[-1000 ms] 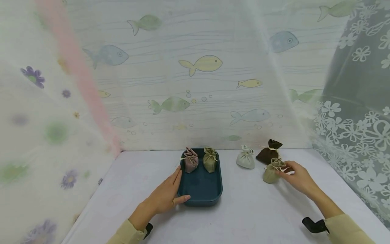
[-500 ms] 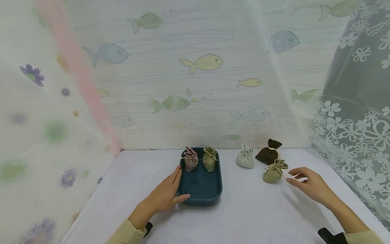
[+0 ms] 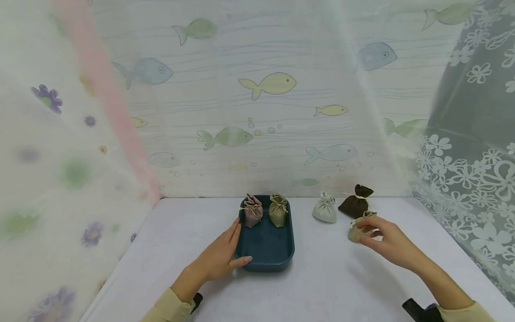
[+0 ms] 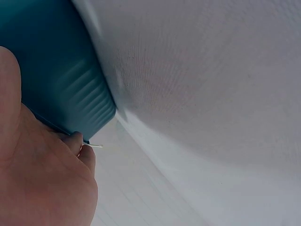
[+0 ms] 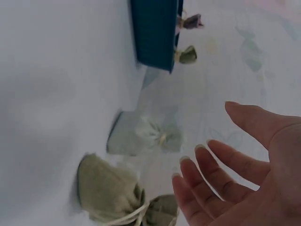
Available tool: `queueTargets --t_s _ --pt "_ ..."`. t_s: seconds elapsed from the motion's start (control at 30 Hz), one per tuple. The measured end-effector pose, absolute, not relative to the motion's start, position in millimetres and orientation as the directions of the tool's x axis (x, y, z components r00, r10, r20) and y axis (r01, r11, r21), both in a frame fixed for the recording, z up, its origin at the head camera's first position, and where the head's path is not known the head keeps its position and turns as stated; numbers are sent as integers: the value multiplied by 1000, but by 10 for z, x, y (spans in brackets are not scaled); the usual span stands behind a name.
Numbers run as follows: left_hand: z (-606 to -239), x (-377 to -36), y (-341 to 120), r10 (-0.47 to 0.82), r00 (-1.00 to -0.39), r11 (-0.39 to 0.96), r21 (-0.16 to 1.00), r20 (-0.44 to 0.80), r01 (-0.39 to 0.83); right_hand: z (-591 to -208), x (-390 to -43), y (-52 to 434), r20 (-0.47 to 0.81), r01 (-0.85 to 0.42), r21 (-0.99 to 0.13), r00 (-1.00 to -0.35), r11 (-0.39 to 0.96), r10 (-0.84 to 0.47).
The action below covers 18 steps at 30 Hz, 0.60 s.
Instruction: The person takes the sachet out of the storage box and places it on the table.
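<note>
My left hand (image 3: pixel 215 257) lies along the left side of a dark teal tray (image 3: pixel 265 250), fingers straight and thumb over its near left corner. In the left wrist view, the fingers reach along the ribbed wall. At the right, my right hand (image 3: pixel 388 241) is over an olive-green drawstring pouch (image 3: pixel 354 234) and partly hides it in the head view. The right wrist view shows the fingers spread and gently bent, with a gap between them and this pouch, which lies beside them. A mauve pouch (image 3: pixel 253 215) and another olive pouch (image 3: pixel 277 215) sit at the tray's far end.
A pale grey-white pouch (image 3: pixel 325 212) and a dark brown pouch (image 3: pixel 354 205) stand near the back edge of the white-covered table (image 3: pixel 322 286). Behind is a fish-print curtain (image 3: pixel 261 147); patterned sheets flank both sides.
My right hand came off the olive pouch and drew back right, then moved left over it again. The pouch shifted only slightly. My left hand stays at the tray.
</note>
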<state>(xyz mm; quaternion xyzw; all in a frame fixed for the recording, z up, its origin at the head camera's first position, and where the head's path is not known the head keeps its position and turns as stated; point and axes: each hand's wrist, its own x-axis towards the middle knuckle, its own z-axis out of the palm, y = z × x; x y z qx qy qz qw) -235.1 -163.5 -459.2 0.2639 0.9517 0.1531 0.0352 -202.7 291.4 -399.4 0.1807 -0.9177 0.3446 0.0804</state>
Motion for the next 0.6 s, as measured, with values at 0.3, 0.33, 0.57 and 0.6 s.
queueTargets --t_s 0.3,0.33,0.57,0.6 --pt "-4598 -2358 -1647 515 -857 816 298 14 495 -3979 -2395 2284 299 -445 -616 -896 650 -329" --pt "-4599 -2358 -1651 515 -857 816 300 12 494 -3993 -2452 2221 306 -454 -613 -891 646 -336" --pt "-4598 -2366 -1652 525 -851 812 294 9 504 -4106 -2812 1872 312 -462 -622 -887 632 -341" --pt "-4597 -2367 -1649 527 -850 811 296 9 505 -4119 -2856 1831 314 -463 -624 -886 629 -340"
